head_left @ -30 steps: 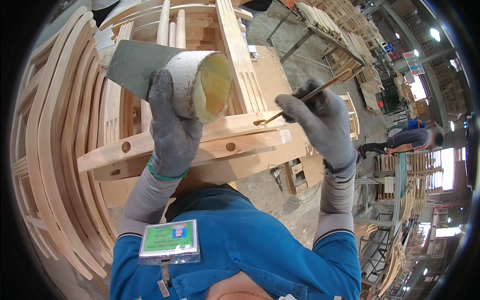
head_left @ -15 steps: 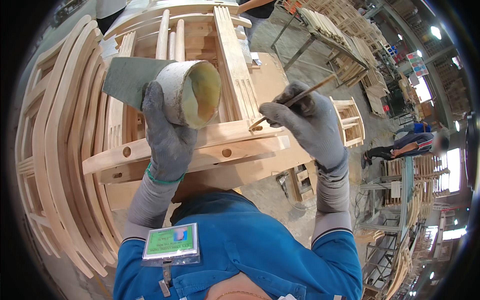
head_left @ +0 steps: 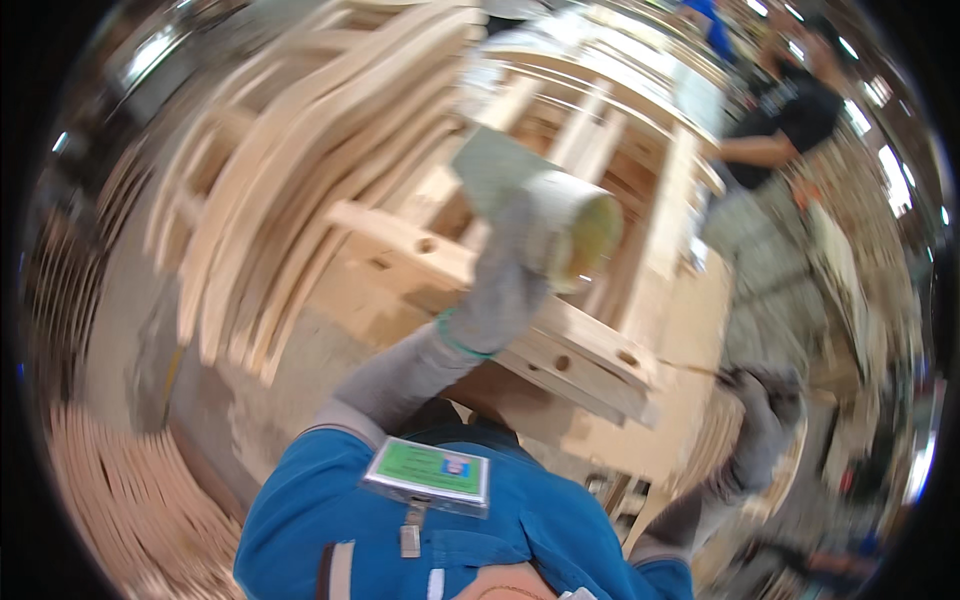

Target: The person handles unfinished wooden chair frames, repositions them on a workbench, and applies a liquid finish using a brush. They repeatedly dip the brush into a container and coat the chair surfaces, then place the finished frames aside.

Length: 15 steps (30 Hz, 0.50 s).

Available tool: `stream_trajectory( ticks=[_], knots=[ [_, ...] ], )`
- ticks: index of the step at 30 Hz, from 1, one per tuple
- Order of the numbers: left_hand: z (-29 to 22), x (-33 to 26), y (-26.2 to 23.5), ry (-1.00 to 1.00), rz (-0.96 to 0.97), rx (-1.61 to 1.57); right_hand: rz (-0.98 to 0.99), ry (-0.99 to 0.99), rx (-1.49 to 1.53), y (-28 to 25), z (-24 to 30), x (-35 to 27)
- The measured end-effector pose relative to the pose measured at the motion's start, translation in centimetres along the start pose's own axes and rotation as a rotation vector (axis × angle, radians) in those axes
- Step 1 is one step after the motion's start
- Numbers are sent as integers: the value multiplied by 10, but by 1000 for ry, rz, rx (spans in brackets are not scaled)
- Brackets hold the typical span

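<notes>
Head view: blurred, so fine contacts are hard to judge.
Left hand [head_left: 505, 265]: gloved, grip grasping the white cup [head_left: 550, 212] above the wooden frame [head_left: 665, 235].
Cup mouth: leans rightward, showing yellowish contents [head_left: 597, 238]; a more level hold would likely guard against spills.
Holed bar [head_left: 590, 332]: runs below the cup, over the brown surface [head_left: 700, 318]; left hand and cup block sight of part of it.
Thin stick [head_left: 690, 367]: tip near the bar's right end, touching or apart cannot be told; light, steady fingers should suit.
Right hand [head_left: 765, 405]: grip closed round the stick.
Person in black [head_left: 795, 120]: beyond the frame.
Stacked wood [head_left: 845, 285]: far right.
</notes>
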<state>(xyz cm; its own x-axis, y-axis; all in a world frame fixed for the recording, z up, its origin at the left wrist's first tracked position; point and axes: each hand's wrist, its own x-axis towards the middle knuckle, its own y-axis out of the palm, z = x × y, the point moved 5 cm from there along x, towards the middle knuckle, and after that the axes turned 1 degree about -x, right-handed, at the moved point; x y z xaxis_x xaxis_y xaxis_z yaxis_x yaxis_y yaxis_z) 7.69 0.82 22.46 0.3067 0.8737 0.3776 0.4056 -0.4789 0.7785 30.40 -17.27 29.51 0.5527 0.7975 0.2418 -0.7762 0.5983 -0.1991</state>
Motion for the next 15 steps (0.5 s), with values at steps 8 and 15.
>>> stream_trajectory(
  ticks=[8,15],
  knots=[
    [-45,-38,-5,357,80,378,-49,-403,322,41,2,5],
    [-172,-127,-14,598,-38,1250,407,-527,508,186,51,-60]
  ],
)
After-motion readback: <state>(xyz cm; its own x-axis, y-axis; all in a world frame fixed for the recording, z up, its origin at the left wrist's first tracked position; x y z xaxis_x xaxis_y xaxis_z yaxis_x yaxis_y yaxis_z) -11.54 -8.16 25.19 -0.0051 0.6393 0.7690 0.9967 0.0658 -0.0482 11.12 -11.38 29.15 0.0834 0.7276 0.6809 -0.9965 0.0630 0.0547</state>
